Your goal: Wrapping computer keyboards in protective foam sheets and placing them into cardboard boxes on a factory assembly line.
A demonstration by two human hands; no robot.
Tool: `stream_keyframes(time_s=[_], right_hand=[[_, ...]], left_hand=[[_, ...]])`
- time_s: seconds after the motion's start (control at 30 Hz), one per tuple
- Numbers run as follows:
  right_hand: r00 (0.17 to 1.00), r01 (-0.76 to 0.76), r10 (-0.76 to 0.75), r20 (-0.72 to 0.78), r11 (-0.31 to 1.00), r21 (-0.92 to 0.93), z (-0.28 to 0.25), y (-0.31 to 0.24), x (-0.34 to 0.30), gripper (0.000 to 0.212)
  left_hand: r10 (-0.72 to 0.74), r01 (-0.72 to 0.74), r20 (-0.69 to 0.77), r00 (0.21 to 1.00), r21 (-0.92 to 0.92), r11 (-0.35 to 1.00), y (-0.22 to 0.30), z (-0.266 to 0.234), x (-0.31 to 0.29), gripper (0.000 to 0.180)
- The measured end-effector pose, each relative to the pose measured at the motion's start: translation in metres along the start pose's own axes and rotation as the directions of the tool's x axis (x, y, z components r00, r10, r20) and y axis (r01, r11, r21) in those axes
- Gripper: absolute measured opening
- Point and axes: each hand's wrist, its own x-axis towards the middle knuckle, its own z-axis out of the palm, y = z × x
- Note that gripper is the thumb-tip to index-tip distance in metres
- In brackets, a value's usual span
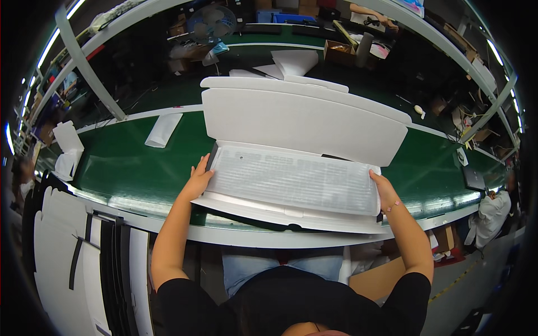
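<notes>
A keyboard (291,182) in a translucent, cloudy sleeve lies in an open white box (302,115), whose tall lid stands up behind it. My left hand (200,175) grips the box's left end, fingers along its dark side wall and thumb by the keyboard's edge. At the opposite end my right hand (385,191) is closed around the right edge, thumb on top; its other fingers are mostly hidden underneath. The box's front flap hangs toward me over the near edge of the green bench (134,162).
A white sleeve (163,130) lies on the bench to the left. Flattened white and black cartons (73,263) stand at lower left. A dark flat device (474,178) sits far right, near another person in white (491,215). Metal posts (92,73) and a fan (213,22) stand beyond.
</notes>
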Motion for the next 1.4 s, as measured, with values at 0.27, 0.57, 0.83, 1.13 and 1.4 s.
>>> stream_keyframes(time_s=[0.27,0.57,0.83,1.13,1.4], right_hand=[[0.997,-0.075,0.074,-0.007,0.996,-0.051,0.011,-0.013,0.004,0.045],[0.982,-0.187,0.187,0.030,0.982,0.007,0.010,0.012,0.020,0.047],[0.997,-0.071,0.061,-0.041,0.939,-0.335,0.018,-0.001,0.025,0.049],[0.930,0.128,-0.308,0.202,-0.246,-0.961,0.008,-0.003,0.048,0.059],[0.946,0.186,-0.183,0.266,-0.365,-0.912,0.016,-0.029,0.044,0.056]], left_hand=[[0.026,-0.026,0.007,1.000,0.059,0.998,0.017,0.000,-0.007,0.052],[-0.073,0.076,-0.041,0.996,0.080,0.994,0.032,-0.010,-0.020,0.050],[-0.085,0.092,-0.168,0.982,0.037,0.995,0.069,-0.007,-0.029,0.046],[-0.028,0.021,-0.236,0.971,-0.034,0.999,0.084,-0.025,-0.021,0.040],[0.135,-0.151,0.076,0.988,0.279,0.948,0.140,0.011,0.036,0.035]])
